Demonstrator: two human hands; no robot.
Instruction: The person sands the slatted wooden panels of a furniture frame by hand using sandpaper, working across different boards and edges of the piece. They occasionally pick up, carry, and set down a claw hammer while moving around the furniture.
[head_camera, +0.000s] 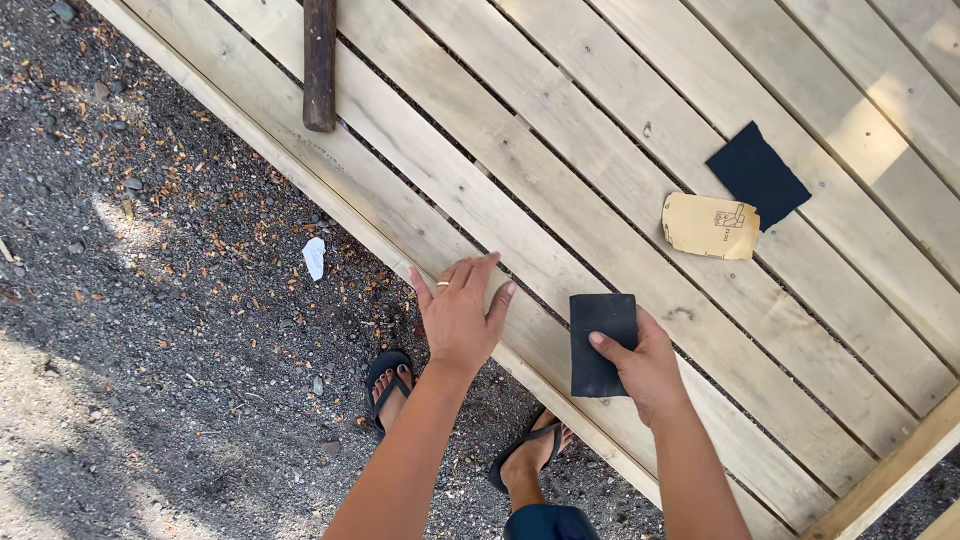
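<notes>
The right hand holds a dark sheet of sandpaper flat on the wooden slat worktop, low in the middle of the frame. The left hand is open, fingers spread, resting on the worktop's edge. More sandpaper pieces lie at the upper right. A round wooden post lies at the top.

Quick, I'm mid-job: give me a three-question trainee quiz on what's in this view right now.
1. True or false: the right hand holds a dark sandpaper sheet.
2. What does the left hand rest on? A) gravel B) slatted wooden panel C) wooden handle
3. How many loose sheets lie farther up the slats?

Key: 1 true. 2 B. 3 two: a dark sheet and a tan sheet.
</notes>
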